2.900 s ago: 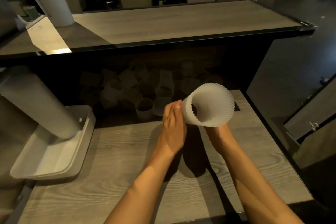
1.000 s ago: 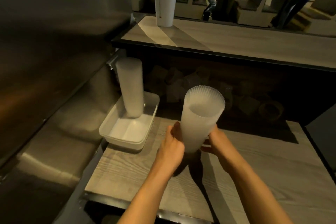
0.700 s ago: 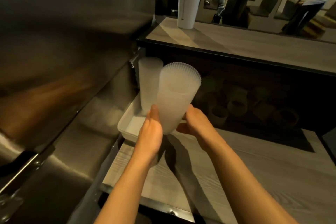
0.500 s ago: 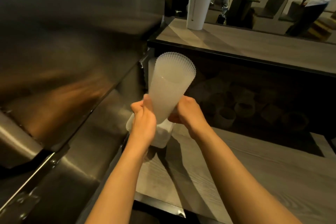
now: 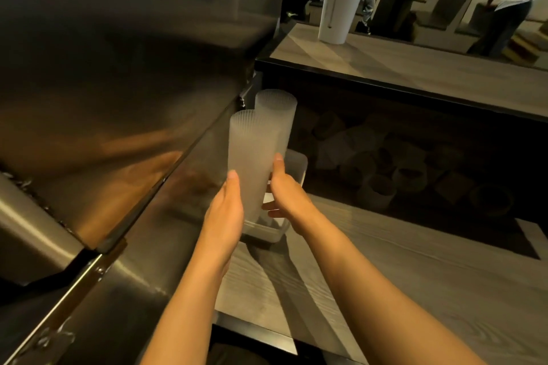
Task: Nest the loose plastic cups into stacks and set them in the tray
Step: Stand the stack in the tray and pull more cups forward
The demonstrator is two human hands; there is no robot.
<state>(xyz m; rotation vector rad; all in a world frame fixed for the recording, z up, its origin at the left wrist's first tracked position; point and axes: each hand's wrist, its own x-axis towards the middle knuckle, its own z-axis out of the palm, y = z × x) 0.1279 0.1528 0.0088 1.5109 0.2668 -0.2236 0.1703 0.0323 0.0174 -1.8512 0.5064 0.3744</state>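
Two hands are clasped around the lower part of a tall stack of cups (image 5: 252, 163), one on either side. The left hand (image 5: 224, 216) is laid along the left wall with fingers nearly straight, the thumb tip pressed against the ribbed plastic; the right hand (image 5: 286, 190) is wrapped round the right side, thumb up on the wall and fingers curled behind it. A two-sided hold is probably used because a long nested column is apt to bend or slide apart when held at one point.

Under the hands, the stack's foot is seen over the white tray (image 5: 298, 163), and whether it is touching the tray floor cannot be told. Just behind the held stack, a second stack (image 5: 278, 109) is stood upright in the same tray, so the near space is likely chosen to keep both columns side by side.

Right of the hands and farther back, loose cups (image 5: 385, 175) are left in a dim heap under the upper counter (image 5: 415, 68). Left of the hands, a steel surface (image 5: 118, 68) is set close beside the tray.
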